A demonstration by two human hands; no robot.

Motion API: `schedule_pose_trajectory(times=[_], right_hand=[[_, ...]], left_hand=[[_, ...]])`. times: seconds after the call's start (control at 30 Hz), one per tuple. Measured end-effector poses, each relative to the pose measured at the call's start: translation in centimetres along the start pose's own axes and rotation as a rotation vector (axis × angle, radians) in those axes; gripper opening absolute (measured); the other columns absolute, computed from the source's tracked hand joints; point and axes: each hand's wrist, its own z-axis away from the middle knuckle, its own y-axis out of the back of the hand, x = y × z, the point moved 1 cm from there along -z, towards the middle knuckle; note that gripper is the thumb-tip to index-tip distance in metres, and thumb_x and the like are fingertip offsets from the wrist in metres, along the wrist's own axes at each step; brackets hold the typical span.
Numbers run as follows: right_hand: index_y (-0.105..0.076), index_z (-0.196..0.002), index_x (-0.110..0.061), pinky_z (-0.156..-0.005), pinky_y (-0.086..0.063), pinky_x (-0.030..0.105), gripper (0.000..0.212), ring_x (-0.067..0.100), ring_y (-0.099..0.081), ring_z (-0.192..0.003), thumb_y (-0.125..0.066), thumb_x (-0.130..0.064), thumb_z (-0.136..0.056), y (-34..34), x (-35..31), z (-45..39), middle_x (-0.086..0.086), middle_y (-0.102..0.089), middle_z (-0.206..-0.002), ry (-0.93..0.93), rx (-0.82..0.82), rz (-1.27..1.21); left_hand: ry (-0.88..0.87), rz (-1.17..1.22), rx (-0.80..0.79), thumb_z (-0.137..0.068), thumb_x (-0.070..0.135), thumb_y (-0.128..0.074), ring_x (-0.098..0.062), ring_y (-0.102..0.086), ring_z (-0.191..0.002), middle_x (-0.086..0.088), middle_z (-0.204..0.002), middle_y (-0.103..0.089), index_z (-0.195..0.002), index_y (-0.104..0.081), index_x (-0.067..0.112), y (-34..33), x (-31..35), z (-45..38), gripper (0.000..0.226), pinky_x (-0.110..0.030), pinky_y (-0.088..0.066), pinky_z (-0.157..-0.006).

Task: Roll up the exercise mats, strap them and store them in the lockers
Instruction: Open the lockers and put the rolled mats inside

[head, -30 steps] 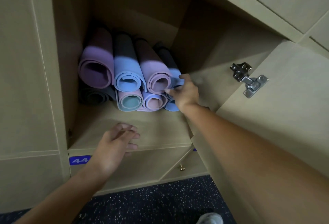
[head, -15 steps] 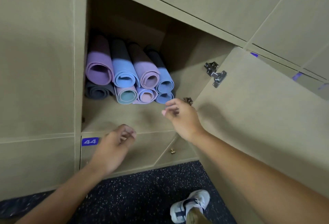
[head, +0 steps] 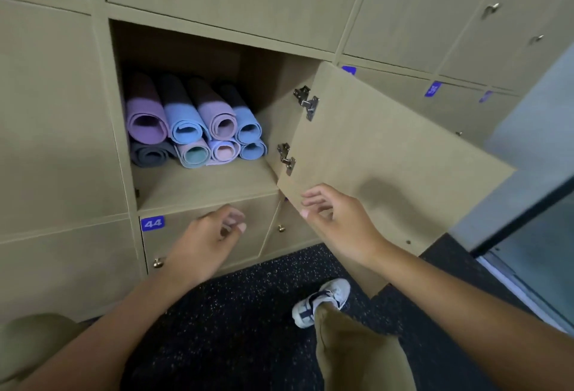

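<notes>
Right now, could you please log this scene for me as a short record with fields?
locker: open compartment, above the one labelled 44
door: swung open to the right, two metal hinges
contents: eight rolled mats, stacked in two rows of four, ends facing out
straps: none visible
left hand: loosely curled, holding nothing
right hand: relaxed, empty, near the door's lower edge
floor: dark speckled

Dim, even indoor light falls from above and in front of the open beige wooden locker compartment (head: 198,185), whose depths sink into shadow that darkens the far ends of the rolled purple and blue foam mats (head: 192,120). Below it, both hands are slightly motion-blurred. Wide-angle distortion bends the cabinet lines around it.
</notes>
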Motion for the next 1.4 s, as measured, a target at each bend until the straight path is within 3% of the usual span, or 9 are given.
schedule_pose_trajectory(times=[0.1,0.3,0.47,0.6,0.7,0.9,1.17,1.27,1.4], right_hand=[[-0.064,-0.121,-0.028,-0.080,-0.044,0.007,0.023,-0.007,-0.063,-0.098,-0.065,-0.029,-0.098,0.3,2.1,3.1,-0.021,-0.067,-0.112,-0.042,0.003,-0.024],[-0.065,-0.116,-0.028,-0.080,-0.044,0.009,0.019,-0.006,-0.061,-0.092,-0.067,-0.025,-0.098,-1.1,6.5,8.5,-0.016,-0.066,-0.108,-0.129,0.033,-0.124],[-0.064,-0.123,-0.028,-0.088,-0.043,0.008,0.024,-0.011,-0.060,-0.100,-0.064,-0.029,-0.099,0.0,7.3,11.1,-0.020,-0.065,-0.115,-0.139,0.041,-0.116],[-0.064,-0.122,-0.028,-0.093,-0.048,0.016,0.024,-0.006,-0.062,-0.103,-0.064,-0.030,-0.099,2.2,7.8,12.6,-0.019,-0.067,-0.115,-0.132,0.075,-0.103],[-0.063,-0.123,-0.028,-0.092,-0.050,0.021,0.026,-0.005,-0.062,-0.102,-0.064,-0.033,-0.098,4.0,8.8,14.1,-0.020,-0.066,-0.116,-0.149,0.099,-0.075],[-0.062,-0.127,-0.029,-0.090,-0.049,0.017,0.027,-0.005,-0.060,-0.104,-0.064,-0.030,-0.099,5.9,11.2,17.2,-0.022,-0.066,-0.117,-0.164,0.127,0.067],[-0.064,-0.123,-0.030,-0.090,-0.049,0.015,0.023,-0.005,-0.059,-0.105,-0.062,-0.031,-0.100,5.6,13.1,19.2,-0.022,-0.065,-0.118,-0.166,0.145,0.105],[-0.065,-0.120,-0.033,-0.085,-0.047,0.012,0.021,-0.005,-0.059,-0.104,-0.064,-0.030,-0.099,4.7,13.3,18.8,-0.023,-0.066,-0.114,-0.167,0.161,0.056],[-0.066,-0.118,-0.033,-0.086,-0.053,0.024,0.019,-0.003,-0.060,-0.103,-0.064,-0.031,-0.099,3.4,12.7,17.7,-0.022,-0.066,-0.110,-0.143,0.151,0.000]], left_hand=[[-0.096,-0.039,-0.032,-0.102,0.036,-0.057,0.008,-0.061,-0.092,0.020,-0.104,-0.067,-0.114,-0.063,0.032,0.1,4.3,0.4,0.014,-0.012,-0.046,-0.078],[-0.438,-0.097,-0.057,-0.099,0.035,-0.062,-0.005,-0.063,-0.101,0.016,-0.115,-0.066,-0.121,-0.062,0.029,-0.9,14.4,-2.0,0.023,-0.037,-0.052,-0.093],[-0.764,-0.177,-0.106,-0.099,0.042,-0.057,-0.018,-0.049,-0.133,0.003,-0.148,-0.053,-0.148,-0.049,0.023,-4.3,24.8,-5.5,0.053,-0.038,-0.039,-0.112],[-0.854,-0.382,-0.161,-0.101,0.047,-0.055,-0.024,-0.029,-0.152,0.001,-0.165,-0.034,-0.159,-0.033,0.026,-8.2,29.9,-7.9,0.065,-0.042,-0.029,-0.121],[-0.910,-0.550,-0.179,-0.103,0.050,-0.051,-0.022,-0.024,-0.155,-0.003,-0.166,-0.031,-0.160,-0.030,0.021,-10.7,32.0,-8.4,0.067,-0.039,-0.023,-0.123],[-0.912,-0.582,-0.132,-0.100,0.057,-0.052,-0.026,-0.049,-0.133,-0.006,-0.145,-0.053,-0.150,-0.044,0.018,-11.7,32.9,-7.7,0.064,-0.036,-0.037,-0.107],[-0.941,-0.469,-0.104,-0.097,0.058,-0.053,-0.021,-0.052,-0.130,-0.002,-0.141,-0.057,-0.140,-0.051,0.019,-6.6,28.2,-4.0,0.059,-0.032,-0.039,-0.104],[-0.915,-0.490,-0.048,-0.097,0.060,-0.047,-0.020,-0.059,-0.118,0.000,-0.128,-0.063,-0.129,-0.057,0.018,-3.4,26.4,-2.4,0.054,-0.037,-0.046,-0.097],[-0.860,-0.574,0.069,-0.095,0.057,-0.049,-0.021,-0.064,-0.096,0.000,-0.108,-0.066,-0.111,-0.061,0.015,1.2,23.8,-0.3,0.047,-0.041,-0.050,-0.080]])
